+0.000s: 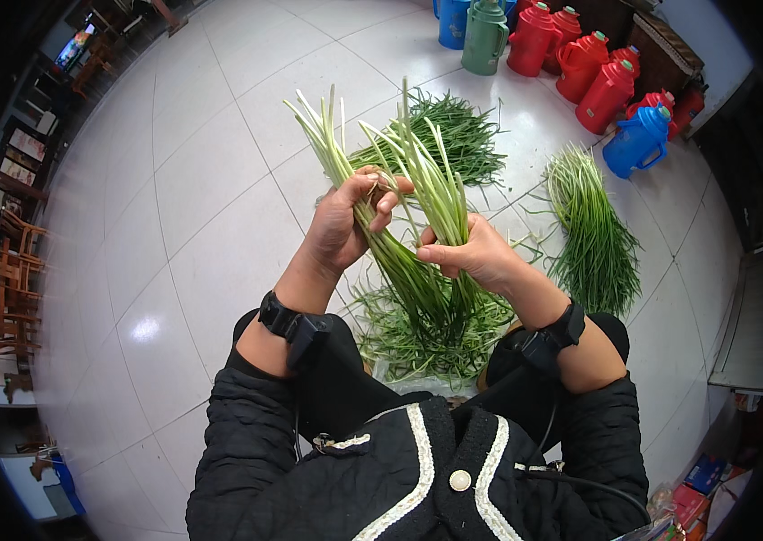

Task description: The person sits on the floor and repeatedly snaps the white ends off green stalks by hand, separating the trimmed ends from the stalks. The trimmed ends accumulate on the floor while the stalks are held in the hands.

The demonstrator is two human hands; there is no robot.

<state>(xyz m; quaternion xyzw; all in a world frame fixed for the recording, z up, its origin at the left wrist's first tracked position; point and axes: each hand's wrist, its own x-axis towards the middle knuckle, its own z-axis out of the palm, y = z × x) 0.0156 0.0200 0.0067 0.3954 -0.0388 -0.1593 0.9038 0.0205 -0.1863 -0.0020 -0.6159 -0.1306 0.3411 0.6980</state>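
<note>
My left hand [347, 220] grips a bunch of Chinese chives [324, 145], pale stem ends pointing up and away from me. Its thumb and forefinger also pinch at something small, too fine to make out. A second bunch of chives [439, 196] is clasped in my right hand [469, 250], its white ends fanned upward. Green leaves of both bunches hang down and meet over a loose heap of chive scraps [388, 338] on the floor between my knees. Past my hands lies a pile of dark green chives [459, 138]. To the right rests a neatly aligned pile [587, 230].
Several red thermos flasks [604, 98] stand at the upper right, along with a green one [485, 40] and a blue one [635, 142]. Pale floor tiles [219, 223] spread around me. Wooden chairs [13, 270] line the far left. Colourful packages [692, 500] lie at the lower right.
</note>
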